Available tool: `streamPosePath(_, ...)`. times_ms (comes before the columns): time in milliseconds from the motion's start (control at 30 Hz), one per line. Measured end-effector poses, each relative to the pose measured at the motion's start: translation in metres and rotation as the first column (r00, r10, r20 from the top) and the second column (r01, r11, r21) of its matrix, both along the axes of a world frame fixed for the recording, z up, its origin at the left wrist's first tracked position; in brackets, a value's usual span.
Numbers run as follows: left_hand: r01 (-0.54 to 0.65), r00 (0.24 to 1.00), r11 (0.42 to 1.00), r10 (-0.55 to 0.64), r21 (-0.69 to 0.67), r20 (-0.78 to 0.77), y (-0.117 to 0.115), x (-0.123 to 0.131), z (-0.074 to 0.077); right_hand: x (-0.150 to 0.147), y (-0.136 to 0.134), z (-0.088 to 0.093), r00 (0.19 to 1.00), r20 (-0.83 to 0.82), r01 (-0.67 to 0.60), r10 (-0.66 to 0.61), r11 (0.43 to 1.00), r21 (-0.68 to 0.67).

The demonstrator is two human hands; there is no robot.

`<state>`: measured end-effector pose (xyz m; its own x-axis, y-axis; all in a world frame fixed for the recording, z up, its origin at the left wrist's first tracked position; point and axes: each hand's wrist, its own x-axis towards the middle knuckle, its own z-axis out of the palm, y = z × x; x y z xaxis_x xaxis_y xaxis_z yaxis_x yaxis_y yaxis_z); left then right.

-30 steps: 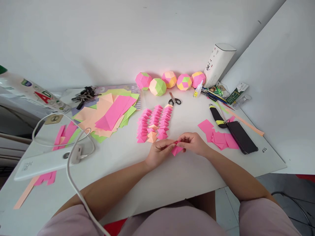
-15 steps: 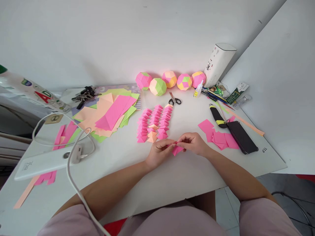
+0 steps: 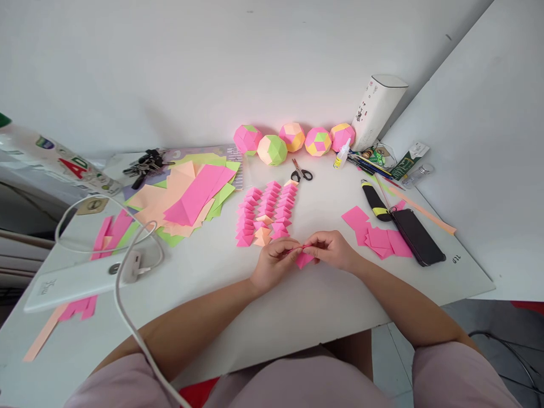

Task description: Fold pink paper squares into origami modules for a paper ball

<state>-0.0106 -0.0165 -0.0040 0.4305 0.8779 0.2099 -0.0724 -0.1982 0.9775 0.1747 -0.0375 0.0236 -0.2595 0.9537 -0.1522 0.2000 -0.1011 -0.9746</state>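
A small folded piece of pink paper [image 3: 303, 260] is pinched between my two hands, close above the table. My left hand [image 3: 276, 262] grips its left side with thumb and fingers; my right hand [image 3: 334, 249] closes on its right side. The fingers partly cover the paper. Just beyond my left hand stand three rows of folded paper units [image 3: 266, 214], mostly pink with a few peach ones. Right of my right hand lies a loose spread of flat pink paper squares [image 3: 379, 239].
Several paper balls [image 3: 272, 150] line the wall, near black scissors [image 3: 301, 171] and a glue bottle [image 3: 341, 155]. Coloured sheets [image 3: 187, 195] lie left of the rows. A black phone [image 3: 419, 237] rests at right; a white power bank [image 3: 76, 282] with a looping cable [image 3: 123, 300] sits at left.
Both hands stay in nearly the same place, still pinching the pink paper. Its visible part looks slightly smaller and the fingers have shifted a little.
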Motion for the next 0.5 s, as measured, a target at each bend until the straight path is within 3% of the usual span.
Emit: streamPosePath(500,0.001,0.997,0.997,0.005,-0.082,0.077,-0.0004,0.0003,0.0003,-0.0016,-0.0004,-0.0041,0.995,-0.081,0.051,-0.052,0.999,-0.017)
